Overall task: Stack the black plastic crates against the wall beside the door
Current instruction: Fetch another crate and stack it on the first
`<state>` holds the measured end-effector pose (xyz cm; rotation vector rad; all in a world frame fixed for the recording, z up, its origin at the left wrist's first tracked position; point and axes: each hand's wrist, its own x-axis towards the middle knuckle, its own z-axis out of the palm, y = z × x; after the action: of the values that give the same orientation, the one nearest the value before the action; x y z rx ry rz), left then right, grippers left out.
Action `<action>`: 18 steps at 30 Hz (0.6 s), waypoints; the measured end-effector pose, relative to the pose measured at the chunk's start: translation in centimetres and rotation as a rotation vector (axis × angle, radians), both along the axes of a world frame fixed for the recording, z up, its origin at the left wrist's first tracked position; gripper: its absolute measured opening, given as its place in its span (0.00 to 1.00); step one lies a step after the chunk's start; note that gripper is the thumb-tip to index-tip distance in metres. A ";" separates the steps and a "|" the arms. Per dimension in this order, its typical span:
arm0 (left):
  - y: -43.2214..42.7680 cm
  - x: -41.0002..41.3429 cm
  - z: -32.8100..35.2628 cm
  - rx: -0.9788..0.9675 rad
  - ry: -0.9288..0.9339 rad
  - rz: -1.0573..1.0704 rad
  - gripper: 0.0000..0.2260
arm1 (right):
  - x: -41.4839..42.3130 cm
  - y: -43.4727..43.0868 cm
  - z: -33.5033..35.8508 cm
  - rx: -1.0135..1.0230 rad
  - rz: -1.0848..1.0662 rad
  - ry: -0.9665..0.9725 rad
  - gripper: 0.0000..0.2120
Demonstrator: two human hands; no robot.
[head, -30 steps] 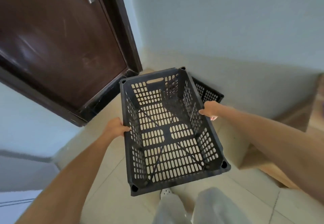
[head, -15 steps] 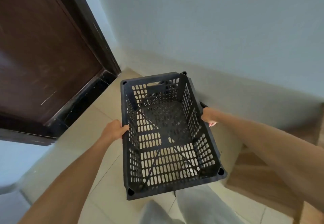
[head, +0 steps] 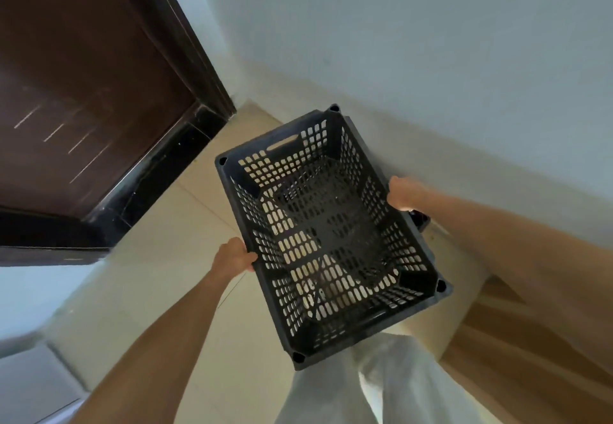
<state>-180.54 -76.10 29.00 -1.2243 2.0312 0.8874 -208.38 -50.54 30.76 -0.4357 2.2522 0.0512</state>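
Black perforated crate (head: 331,234) held above tiled floor (head: 172,251); left hand (head: 234,256) grips left rim, right hand (head: 403,193) grips right rim. Second crate (head: 419,219) partly visible beneath, near wall (head: 414,42). Dark door (head: 83,75) at left.

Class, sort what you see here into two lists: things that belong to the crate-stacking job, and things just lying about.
Belongs to the job:
black crate, gripped by the left hand and right hand
second crate, mostly hidden beneath it
wall
door

Just lying about:
brown box on the right
tiled floor
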 end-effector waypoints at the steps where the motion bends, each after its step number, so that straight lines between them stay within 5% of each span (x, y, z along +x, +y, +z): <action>1: -0.2 -0.7 -0.5 0.013 -0.001 0.014 0.07 | -1.0 -0.5 -0.8 0.002 0.009 0.005 0.17; 18: 5.2 -11.2 -6.8 0.229 0.050 0.250 0.04 | -12.7 -0.1 -9.2 0.036 0.002 0.156 0.14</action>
<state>-191.79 -70.90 22.17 -1.3553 1.7789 1.2432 -221.11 -50.68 21.54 -0.4274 2.4001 0.1306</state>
